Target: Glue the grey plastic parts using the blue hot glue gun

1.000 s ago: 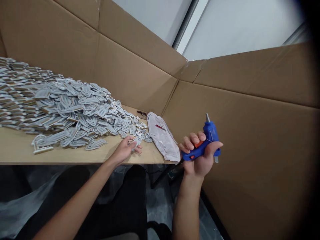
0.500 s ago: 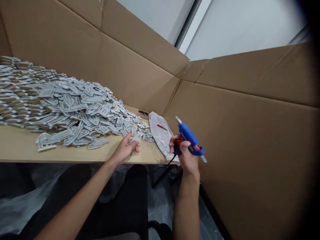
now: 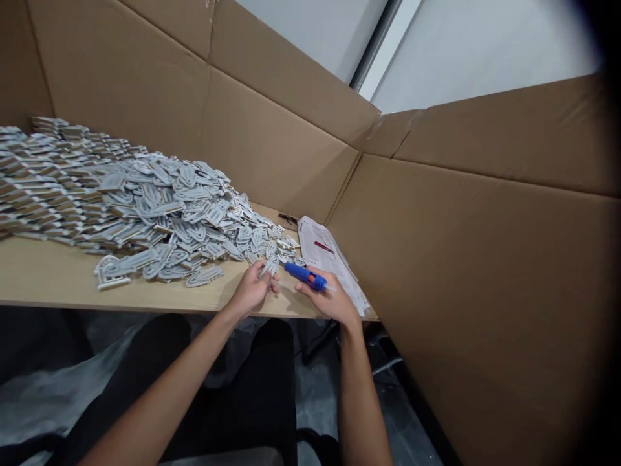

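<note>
Between the thumb and fingers of my left hand (image 3: 253, 289) is a small grey plaque-like piece (image 3: 270, 266) with a pale, rounded outline. My right hand (image 3: 332, 299) is wrapped round a blue hot glue gun (image 3: 306, 276), its nozzle pointing left at the grey piece. The nozzle tip is close to the piece; I cannot tell whether they touch. A clear glue stick pokes out of the gun's back end. Just beyond both hands, a large heap of similar grey pieces (image 3: 194, 207) covers the left and middle of the table.
The wooden table (image 3: 165, 298) ends just in front of my legs. Tall cardboard walls (image 3: 276, 136) stand behind it and on the right. A printed paper stack (image 3: 315, 233) with a red pen-like tool (image 3: 323, 247) on it lies at the right. Dark glasses (image 3: 288, 219) lie behind.
My right hand has brought the glue gun down and left, from over the papers to beside the grey piece. My left hand still holds that piece. The view has shifted slightly.
</note>
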`<state>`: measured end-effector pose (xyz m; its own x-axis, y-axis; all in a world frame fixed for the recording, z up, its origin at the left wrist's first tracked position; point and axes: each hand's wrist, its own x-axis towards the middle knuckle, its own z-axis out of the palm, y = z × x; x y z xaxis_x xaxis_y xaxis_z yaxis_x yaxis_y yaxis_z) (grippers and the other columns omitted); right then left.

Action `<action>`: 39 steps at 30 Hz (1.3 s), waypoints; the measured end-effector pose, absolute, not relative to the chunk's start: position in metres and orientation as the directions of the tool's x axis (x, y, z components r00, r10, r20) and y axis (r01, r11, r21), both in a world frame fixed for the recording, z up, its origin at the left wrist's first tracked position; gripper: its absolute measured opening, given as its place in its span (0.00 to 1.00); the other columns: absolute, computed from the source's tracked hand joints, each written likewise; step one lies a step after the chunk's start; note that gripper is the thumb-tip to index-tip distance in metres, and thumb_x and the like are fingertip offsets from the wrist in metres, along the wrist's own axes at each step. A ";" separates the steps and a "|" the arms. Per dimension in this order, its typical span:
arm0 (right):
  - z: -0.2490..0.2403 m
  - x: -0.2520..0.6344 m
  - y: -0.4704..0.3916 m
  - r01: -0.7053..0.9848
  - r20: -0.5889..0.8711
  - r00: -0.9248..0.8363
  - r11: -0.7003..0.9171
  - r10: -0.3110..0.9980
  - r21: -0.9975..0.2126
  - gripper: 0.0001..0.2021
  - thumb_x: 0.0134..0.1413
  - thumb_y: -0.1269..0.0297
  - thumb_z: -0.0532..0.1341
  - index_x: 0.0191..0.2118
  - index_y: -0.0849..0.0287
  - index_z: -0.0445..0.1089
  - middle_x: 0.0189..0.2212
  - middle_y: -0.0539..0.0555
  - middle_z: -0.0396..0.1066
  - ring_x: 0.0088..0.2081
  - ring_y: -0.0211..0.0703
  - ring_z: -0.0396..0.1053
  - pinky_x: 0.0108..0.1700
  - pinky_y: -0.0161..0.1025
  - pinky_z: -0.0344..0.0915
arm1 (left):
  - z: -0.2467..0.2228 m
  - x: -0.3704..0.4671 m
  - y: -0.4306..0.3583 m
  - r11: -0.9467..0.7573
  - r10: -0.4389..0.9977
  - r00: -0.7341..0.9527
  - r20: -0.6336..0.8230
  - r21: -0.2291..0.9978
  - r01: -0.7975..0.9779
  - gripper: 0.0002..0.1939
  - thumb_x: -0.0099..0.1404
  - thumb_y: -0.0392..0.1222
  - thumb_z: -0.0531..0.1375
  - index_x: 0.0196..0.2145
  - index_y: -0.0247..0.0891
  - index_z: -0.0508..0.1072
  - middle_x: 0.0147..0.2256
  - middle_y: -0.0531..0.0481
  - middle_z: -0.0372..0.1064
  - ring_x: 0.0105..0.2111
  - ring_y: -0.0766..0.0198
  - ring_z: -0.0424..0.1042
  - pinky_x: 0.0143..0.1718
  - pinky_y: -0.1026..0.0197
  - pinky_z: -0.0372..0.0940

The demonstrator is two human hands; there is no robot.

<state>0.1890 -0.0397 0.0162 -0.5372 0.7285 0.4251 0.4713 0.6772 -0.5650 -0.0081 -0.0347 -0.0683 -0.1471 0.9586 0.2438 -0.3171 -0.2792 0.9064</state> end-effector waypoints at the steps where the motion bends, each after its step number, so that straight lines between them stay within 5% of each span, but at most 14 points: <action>1: 0.015 0.188 -0.038 0.466 0.413 -0.557 0.683 0.720 -0.563 0.18 0.60 0.46 0.64 0.42 0.57 0.76 0.29 0.49 0.71 0.30 0.42 0.65 0.34 0.36 0.61 | -0.068 -0.008 -0.035 -0.279 0.959 -0.147 0.244 0.905 -0.320 0.17 0.60 0.47 0.64 0.44 0.37 0.68 0.30 0.52 0.71 0.24 0.65 0.71 0.30 0.60 0.69; 9: 0.005 0.177 -0.029 0.442 0.405 -0.612 0.718 0.679 -0.537 0.17 0.62 0.48 0.63 0.35 0.59 0.73 0.26 0.48 0.70 0.28 0.40 0.63 0.32 0.34 0.57 | -0.064 -0.008 -0.038 -0.284 0.957 -0.148 0.249 0.906 -0.314 0.14 0.61 0.41 0.61 0.45 0.37 0.66 0.31 0.53 0.71 0.25 0.64 0.72 0.32 0.60 0.70; 23: 0.001 0.169 -0.032 0.490 0.404 -0.597 0.714 0.693 -0.500 0.12 0.64 0.54 0.62 0.40 0.58 0.75 0.33 0.55 0.78 0.32 0.45 0.71 0.34 0.35 0.60 | -0.063 -0.008 -0.040 -0.273 0.955 -0.174 0.238 0.937 -0.218 0.15 0.61 0.33 0.57 0.46 0.38 0.67 0.34 0.50 0.70 0.31 0.62 0.74 0.36 0.59 0.71; 39: -0.002 0.168 -0.029 0.539 0.381 -0.606 0.712 0.699 -0.450 0.10 0.63 0.57 0.62 0.40 0.59 0.75 0.33 0.54 0.78 0.31 0.44 0.70 0.34 0.34 0.58 | -0.067 -0.008 -0.037 -0.289 0.951 -0.174 0.255 0.935 -0.207 0.16 0.59 0.36 0.59 0.46 0.38 0.66 0.33 0.51 0.71 0.30 0.62 0.73 0.37 0.59 0.70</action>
<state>0.1681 -0.0294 -0.0024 -0.6058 0.6987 0.3805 0.5386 0.7122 -0.4503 -0.0080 -0.0375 -0.0672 -0.1744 0.9510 0.2552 -0.2071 -0.2888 0.9347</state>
